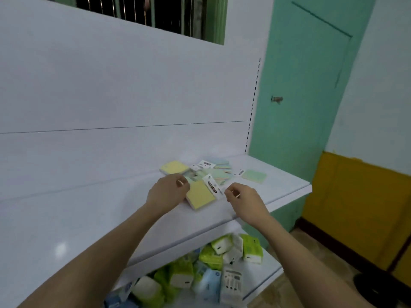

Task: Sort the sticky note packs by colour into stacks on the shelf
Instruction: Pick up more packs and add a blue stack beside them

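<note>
A flat yellow sticky note pack lies between both hands on the white shelf, near its front edge. The left hand touches its left side, grip curled; the right hand hovers just right, fingers curled on nothing. Bare shelf stretches left; mixed packs lie farther back.

The shelf looks like smooth white painted metal or laminate with a soft sheen, catching one small bright glint of light. The yellow sticky note pack is matt paper under a thin clear wrapper, with a glossy white printed label across its upper end. The green pack lying apart looks equally matt and papery. Below, the tissue packs wear shiny, crinkled plastic film. The teal door shows flat matt paint.
</note>
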The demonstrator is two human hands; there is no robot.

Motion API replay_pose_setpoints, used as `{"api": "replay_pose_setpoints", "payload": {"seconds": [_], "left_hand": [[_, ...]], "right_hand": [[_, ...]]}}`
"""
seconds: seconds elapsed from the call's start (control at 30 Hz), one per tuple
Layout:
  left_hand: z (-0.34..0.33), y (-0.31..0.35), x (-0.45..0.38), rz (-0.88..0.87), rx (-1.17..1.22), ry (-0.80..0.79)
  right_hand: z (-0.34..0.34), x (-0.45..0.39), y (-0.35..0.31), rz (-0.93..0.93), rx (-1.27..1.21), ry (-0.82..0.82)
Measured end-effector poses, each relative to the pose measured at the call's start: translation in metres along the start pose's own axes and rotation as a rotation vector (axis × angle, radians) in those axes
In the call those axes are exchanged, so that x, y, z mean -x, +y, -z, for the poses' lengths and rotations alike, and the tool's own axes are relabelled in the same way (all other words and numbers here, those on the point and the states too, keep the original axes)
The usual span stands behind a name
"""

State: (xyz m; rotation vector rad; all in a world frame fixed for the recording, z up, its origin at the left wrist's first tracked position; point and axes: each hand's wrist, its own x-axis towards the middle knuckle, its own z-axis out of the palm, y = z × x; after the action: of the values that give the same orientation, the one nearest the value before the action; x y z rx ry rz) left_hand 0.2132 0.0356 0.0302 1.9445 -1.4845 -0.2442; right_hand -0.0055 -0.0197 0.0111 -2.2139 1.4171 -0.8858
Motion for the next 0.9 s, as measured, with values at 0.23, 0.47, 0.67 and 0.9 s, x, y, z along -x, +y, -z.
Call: {"api": "replay_pose_setpoints", "payload": {"seconds": [0.23,0.47,0.67,0.9], "left_hand": [[-0.016,0.0,-0.067,0.007,0.031,0.112],[-0.017,-0.009,-0.112,0.042,-0.115,0.269],[-0.037,-0.019,-0.14,0.339,-0.274,0.103],[-0.052,-0.013,-0.155,0.477,-0.151,0.225]], "right_hand": [[-0.01,-0.102,0.023,0.046,-0.084,0.025],[-0.017,-0.165,0.043,0.014,-0.168,0.061],[-0.023,-0.22,0.059,-0.009,-0.157,0.026],[-0.054,-0.267,0.07,-0.1,-0.017,-0.008]]}}
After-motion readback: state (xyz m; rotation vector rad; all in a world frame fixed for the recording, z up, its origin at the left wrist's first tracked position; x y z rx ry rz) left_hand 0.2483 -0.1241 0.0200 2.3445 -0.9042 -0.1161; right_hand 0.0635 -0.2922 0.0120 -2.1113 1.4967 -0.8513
